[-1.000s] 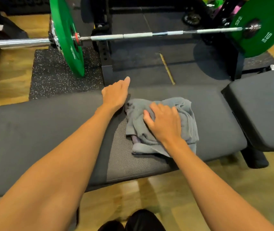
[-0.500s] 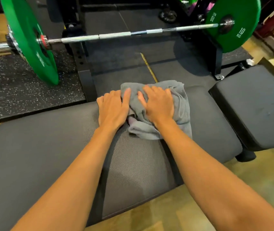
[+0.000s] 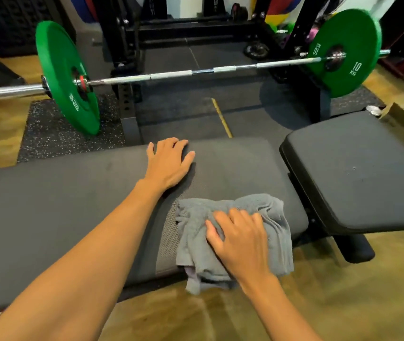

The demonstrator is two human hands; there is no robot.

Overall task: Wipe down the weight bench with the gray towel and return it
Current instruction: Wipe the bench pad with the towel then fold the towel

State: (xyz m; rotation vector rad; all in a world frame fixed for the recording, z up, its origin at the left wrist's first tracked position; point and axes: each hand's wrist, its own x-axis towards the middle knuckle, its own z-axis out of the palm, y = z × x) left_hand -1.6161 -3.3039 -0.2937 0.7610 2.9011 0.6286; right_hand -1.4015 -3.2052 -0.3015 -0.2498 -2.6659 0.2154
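Gray towel (image 3: 193,222) now nearer bench (image 3: 73,205) front

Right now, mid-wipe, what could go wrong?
1. The gray towel is bunched, and part of it hangs over the near edge of the bench pad. A pull toward the person could drop it on the floor.
2. Bunched cloth under the right hand may leave strips of the pad unwiped.
3. A sweep to the right could snag the towel in the gap before the seat pad.

Bench pad (image 3: 48,205) lies open leftward — seat pad (image 3: 355,173) blocks the right, barbell (image 3: 171,75) beyond.
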